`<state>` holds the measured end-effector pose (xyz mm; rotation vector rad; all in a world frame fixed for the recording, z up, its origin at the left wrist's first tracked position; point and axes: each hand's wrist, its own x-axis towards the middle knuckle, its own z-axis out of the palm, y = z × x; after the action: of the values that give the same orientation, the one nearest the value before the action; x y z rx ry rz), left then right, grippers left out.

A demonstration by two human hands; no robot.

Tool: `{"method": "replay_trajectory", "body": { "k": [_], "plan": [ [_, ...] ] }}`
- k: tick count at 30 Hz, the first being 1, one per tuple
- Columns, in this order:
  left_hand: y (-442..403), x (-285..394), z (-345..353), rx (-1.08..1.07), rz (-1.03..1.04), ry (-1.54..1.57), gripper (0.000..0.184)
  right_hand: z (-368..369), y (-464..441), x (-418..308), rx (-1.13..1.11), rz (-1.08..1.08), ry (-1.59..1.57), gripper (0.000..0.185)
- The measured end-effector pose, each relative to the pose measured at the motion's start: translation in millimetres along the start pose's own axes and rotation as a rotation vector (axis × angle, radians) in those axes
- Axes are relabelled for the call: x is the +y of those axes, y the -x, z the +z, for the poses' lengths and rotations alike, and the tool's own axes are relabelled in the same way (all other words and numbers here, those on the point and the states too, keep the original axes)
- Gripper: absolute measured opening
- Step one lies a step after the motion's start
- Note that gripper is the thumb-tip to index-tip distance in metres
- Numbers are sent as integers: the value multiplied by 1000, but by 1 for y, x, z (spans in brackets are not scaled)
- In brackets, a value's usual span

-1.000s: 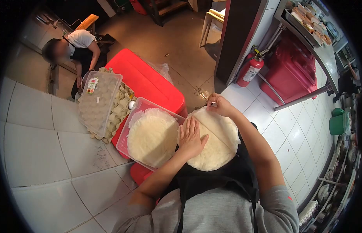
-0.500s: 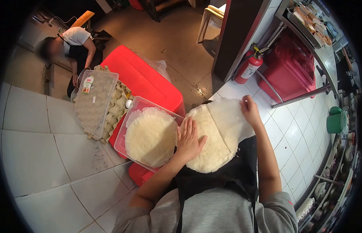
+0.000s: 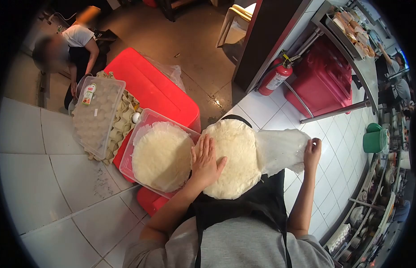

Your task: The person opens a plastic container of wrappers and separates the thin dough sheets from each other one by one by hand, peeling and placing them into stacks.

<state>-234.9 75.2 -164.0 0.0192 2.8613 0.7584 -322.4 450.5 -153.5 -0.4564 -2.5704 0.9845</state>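
A round, pale flat dough point(image 3: 235, 156) lies over the dark apron on my lap. My left hand point(image 3: 207, 163) rests flat on its left side, fingers stretched out. At the far right, my right hand point(image 3: 312, 154) pinches the outer end of a thin translucent plastic sheet point(image 3: 281, 149), which is pulled taut from the dough's right edge. Just left of my lap stands a clear plastic container point(image 3: 127, 156) with another round dough point(image 3: 161, 156) inside, on a similar translucent sheet.
A red lidded box point(image 3: 154, 85) stands behind the container, beside egg trays point(image 3: 114, 138) under a clear cover point(image 3: 100, 116) and one white egg point(image 3: 136, 117). A person point(image 3: 80, 47) bends at upper left. A fire extinguisher point(image 3: 276, 78) and red bin point(image 3: 322, 76) stand at right.
My right hand has moved right and down, peeling the plastic sheet off the dough's right part, so more of its surface is bare. My left hand stays on the dough.
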Motion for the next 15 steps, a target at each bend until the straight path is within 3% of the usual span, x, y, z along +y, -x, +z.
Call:
{"method": "replay_trajectory", "body": {
  "k": [5, 7, 8, 9, 11, 12, 15],
  "plan": [
    [-1, -1, 0, -3, -1, 1, 77, -54, -4, 35, 228, -18, 117, 15],
    [-6, 1, 0, -9, 14, 3, 79, -84, -7, 32, 164, 72, 8, 15],
    [-8, 2, 0, -12, 14, 2, 80, -91, -10, 33, 126, -1, -38, 13],
    [-8, 0, -1, -14, 3, -4, 82, -89, -8, 15, 5, 2, -243, 9],
    [-10, 8, -9, 50, 145, 104, 89, -80, 12, -67, -148, 65, -273, 7],
    [-13, 15, -14, 75, 234, 352, 93, -69, 19, -87, -264, 32, -337, 7],
    [-19, 31, -39, 136, 422, 525, 103, -48, 45, -144, -642, -147, -495, 7]
  ]
}}
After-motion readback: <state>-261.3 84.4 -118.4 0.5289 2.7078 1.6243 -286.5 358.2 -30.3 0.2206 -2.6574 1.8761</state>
